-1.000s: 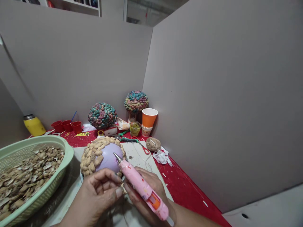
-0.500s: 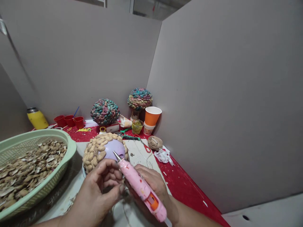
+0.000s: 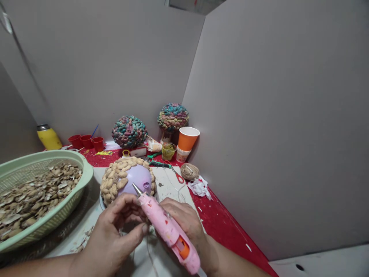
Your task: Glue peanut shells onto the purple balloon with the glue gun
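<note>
In the head view a pink hot glue gun is gripped by my right hand, its metal nozzle pointing up and left. My left hand is beside the gun's front end, fingers curled and thumb drawn in; whatever they hold is hidden. Just beyond the nozzle sits a lilac balloon, its knot facing right. Rows of peanut shells cover its left side and top, leaving a smooth lilac patch. Its base, partly hidden by my left hand, rests in a pale bowl.
A green basket of peanut shells stands at left. Behind are two colourful shell-covered balls, red cups, a yellow bottle and stacked paper cups. Scissors, twine and crumpled tissue lie right. Grey panels enclose the table.
The view has shifted slightly. The glue gun's nozzle has moved a little left over the balloon, and more of the balloon's knot shows. Both hands keep nearly the same pose.
</note>
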{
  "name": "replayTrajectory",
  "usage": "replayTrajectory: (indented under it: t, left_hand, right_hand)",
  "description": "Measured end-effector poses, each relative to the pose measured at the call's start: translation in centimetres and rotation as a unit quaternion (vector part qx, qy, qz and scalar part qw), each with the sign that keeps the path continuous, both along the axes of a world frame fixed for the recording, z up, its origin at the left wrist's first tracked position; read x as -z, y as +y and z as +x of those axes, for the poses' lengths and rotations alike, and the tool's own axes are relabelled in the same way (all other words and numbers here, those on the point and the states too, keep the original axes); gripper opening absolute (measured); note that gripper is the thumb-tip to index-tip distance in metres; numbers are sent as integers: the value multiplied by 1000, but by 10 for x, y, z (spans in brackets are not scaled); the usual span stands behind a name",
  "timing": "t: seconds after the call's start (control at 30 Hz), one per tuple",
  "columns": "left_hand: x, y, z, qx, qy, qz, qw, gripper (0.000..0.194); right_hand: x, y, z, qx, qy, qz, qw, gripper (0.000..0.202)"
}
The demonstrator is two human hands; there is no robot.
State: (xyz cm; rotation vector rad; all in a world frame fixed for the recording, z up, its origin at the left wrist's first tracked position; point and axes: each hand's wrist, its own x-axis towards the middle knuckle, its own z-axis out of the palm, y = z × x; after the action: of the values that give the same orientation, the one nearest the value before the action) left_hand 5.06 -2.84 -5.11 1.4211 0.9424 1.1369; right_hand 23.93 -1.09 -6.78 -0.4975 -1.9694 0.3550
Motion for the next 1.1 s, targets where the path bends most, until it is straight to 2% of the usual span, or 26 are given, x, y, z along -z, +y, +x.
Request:
replayTrajectory:
  t: [0.1,0.17,0.23,0.3,0.37,0.43,0.5,0.6,0.73,0.87,1.0,1.1]
  left_hand:
    - [5,-4,0,-7,-23,-9,1000,23]
    - [6,-6,0,-14,-54,-25,998,25]
    - [7,-8,1,-9,-92,-43,995,24]
    - [6,-8,1,13,-132,-55,990,22]
    - [5,-8,1,37,-164,-62,984,22]
    - [2,-8,1,56,-181,-71,979,22]
    - [0,-7,1,73,-190,-83,976,22]
    - [-2,-7,1,99,-203,-90,970,21]
    - [-2,-8,0,119,-202,-89,968,21]
    - [-8,-7,-1,97,-216,-80,968,23]
    - [-15,-2,-4,58,-206,-77,974,24]
    - [-15,2,-7,55,-186,-83,977,23]
  right_hand:
    - [0,1,-2,-7,19,10,1000,23]
    - [-2,-1,-4,-5,26,-14,1000,23]
    - [-5,-4,-5,0,29,-68,997,24]
    - [-8,-9,-7,-2,31,-166,986,22]
    - [-11,-13,-8,-23,54,-304,951,25]
    - [-12,-16,-8,-62,89,-431,896,35]
    - [-10,-16,-9,-93,124,-512,845,46]
    - [-7,-14,-12,-133,160,-566,798,51]
    - [-2,-12,-15,-172,196,-593,762,52]
    - [5,-12,-15,-163,211,-598,756,53]
    - [5,-11,-10,-158,217,-557,786,53]
    - [0,-12,-8,-159,213,-522,810,51]
